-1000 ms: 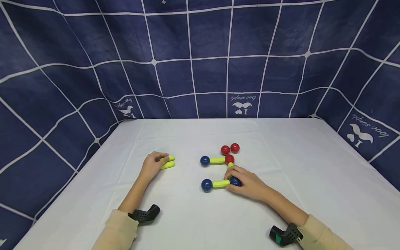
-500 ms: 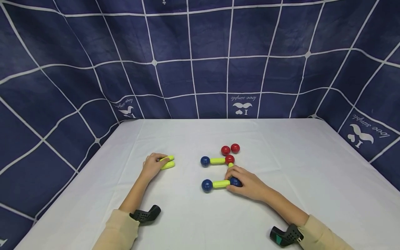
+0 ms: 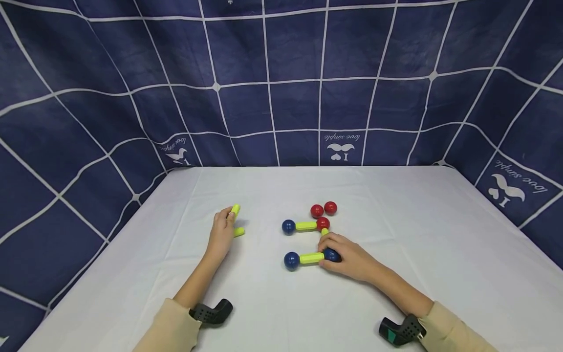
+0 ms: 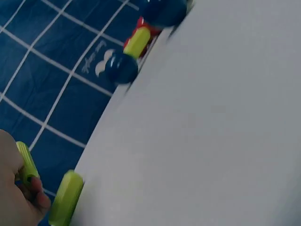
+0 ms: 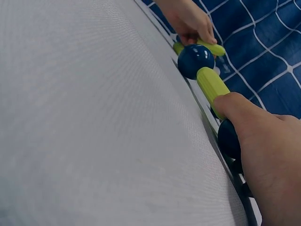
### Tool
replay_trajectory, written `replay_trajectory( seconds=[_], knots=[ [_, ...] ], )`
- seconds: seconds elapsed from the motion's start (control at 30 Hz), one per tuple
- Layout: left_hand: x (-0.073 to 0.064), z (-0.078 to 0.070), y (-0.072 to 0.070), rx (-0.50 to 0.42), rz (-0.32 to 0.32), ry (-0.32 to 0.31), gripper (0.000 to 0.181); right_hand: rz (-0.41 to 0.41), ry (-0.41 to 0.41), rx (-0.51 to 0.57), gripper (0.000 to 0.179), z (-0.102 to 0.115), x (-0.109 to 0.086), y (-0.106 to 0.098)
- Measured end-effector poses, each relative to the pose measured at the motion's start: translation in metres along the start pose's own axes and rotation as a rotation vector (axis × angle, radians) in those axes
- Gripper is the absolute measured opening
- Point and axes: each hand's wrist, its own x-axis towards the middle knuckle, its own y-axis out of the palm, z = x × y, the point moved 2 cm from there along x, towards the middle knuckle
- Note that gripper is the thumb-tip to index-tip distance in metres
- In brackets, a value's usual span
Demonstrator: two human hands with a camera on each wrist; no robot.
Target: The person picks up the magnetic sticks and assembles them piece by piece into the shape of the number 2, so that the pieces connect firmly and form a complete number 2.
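Note:
My left hand (image 3: pixel 222 234) pinches a yellow-green toy rod (image 3: pixel 235 210), lifted and tilted away from me. A second yellow-green rod (image 4: pixel 67 197) lies on the table beside that hand, partly hidden by it in the head view. My right hand (image 3: pixel 352 259) grips a dark blue ball (image 3: pixel 332 255) at the corner of a joined ball-and-rod piece. From there one rod (image 3: pixel 311 258) runs left to another blue ball (image 3: pixel 292 261). A further rod, mostly hidden by my fingers, leads back to a red ball (image 3: pixel 323 223), then a rod (image 3: pixel 305 226) and a blue ball (image 3: pixel 288 227).
Two loose red balls (image 3: pixel 316 211) sit just behind the joined piece. A white cloth (image 3: pixel 264 303) covers the table, and a dark blue checked curtain (image 3: pixel 294 107) stands at its back and sides. Each wrist wears a black camera (image 3: pixel 212 312).
My left hand has turned and raised one rod off its place beside the other, swinging its tip away from me. The right hand and the joined piece have stayed put.

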Motion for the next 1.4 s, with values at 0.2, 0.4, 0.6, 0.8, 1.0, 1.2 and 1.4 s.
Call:
replay_trajectory(
  seconds=[0.2, 0.4, 0.6, 0.8, 1.0, 1.2, 1.4],
  knots=[
    [-0.014, -0.016, 0.016, -0.253, 0.103, -0.083, 0.039, 0.001, 0.004, -0.006, 0.016, -0.002, 0.001, -0.001],
    [-0.026, -0.027, 0.029, -0.431, 0.183, -0.13, 0.032, 0.0, 0.016, 0.021, 0.016, -0.004, 0.002, -0.003],
    [-0.032, -0.03, 0.035, -0.459, 0.272, -0.164, 0.028, 0.01, 0.021, 0.035, 0.017, -0.006, 0.003, -0.005],
    [-0.038, -0.029, 0.042, -0.464, 0.442, -0.211, 0.031, -0.014, 0.042, 0.074, 0.017, -0.012, 0.002, -0.009],
    [-0.046, -0.028, 0.051, -0.445, 0.622, -0.265, 0.031, -0.033, 0.037, 0.119, 0.017, -0.019, 0.004, -0.012],
    [-0.057, -0.034, 0.061, -0.456, 0.732, -0.306, 0.028, -0.036, 0.044, 0.119, 0.017, -0.024, 0.006, -0.012],
    [-0.065, -0.041, 0.07, -0.439, 0.756, -0.3, 0.024, -0.035, 0.058, 0.125, 0.018, -0.025, 0.008, -0.011]
  ],
)
